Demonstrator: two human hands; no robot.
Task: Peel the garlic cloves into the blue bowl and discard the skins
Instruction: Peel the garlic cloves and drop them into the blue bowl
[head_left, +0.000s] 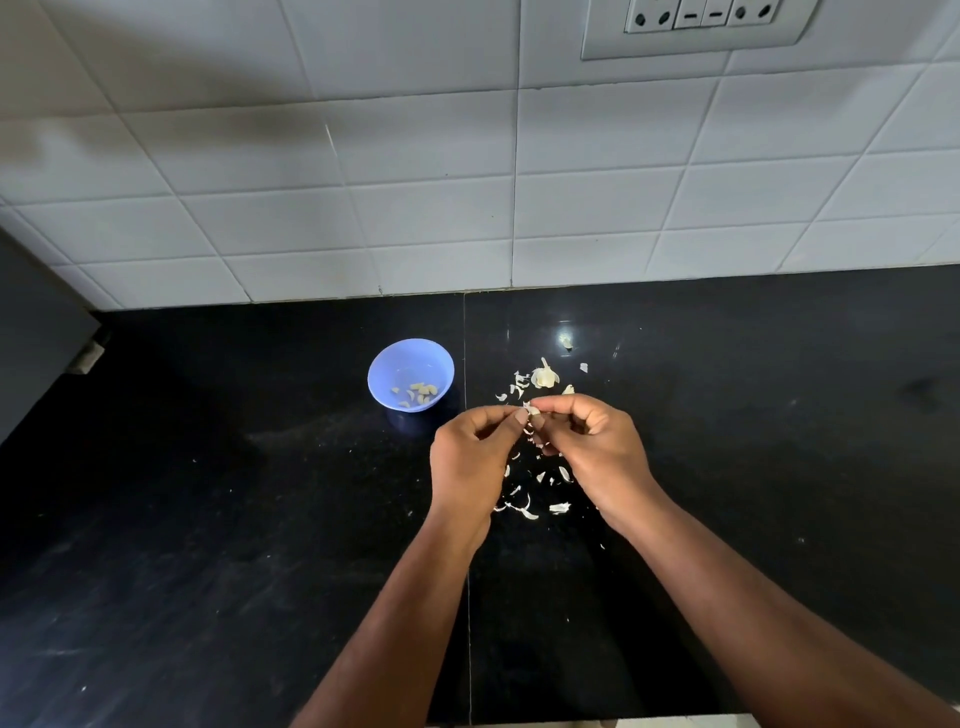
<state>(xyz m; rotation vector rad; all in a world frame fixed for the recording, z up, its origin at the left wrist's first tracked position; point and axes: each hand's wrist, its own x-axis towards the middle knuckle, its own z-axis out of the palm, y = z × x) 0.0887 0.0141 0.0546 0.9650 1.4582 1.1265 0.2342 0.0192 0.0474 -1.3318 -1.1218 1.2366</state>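
Note:
My left hand (470, 457) and my right hand (592, 447) meet above the black counter and together pinch a small garlic clove (532, 410) at their fingertips. The blue bowl (387, 364) stands just left of my hands and holds several peeled cloves (418, 394). The rest of the garlic bulb (544, 375) lies on the counter beyond my hands. Loose white skins (530, 506) are scattered under and between my hands.
The black counter (208, 519) runs to a white tiled wall (415, 208) at the back, with a switch plate (696, 26) high on the right. A dark cabinet side (36, 332) stands at the far left. One small garlic piece (566, 341) lies farther back.

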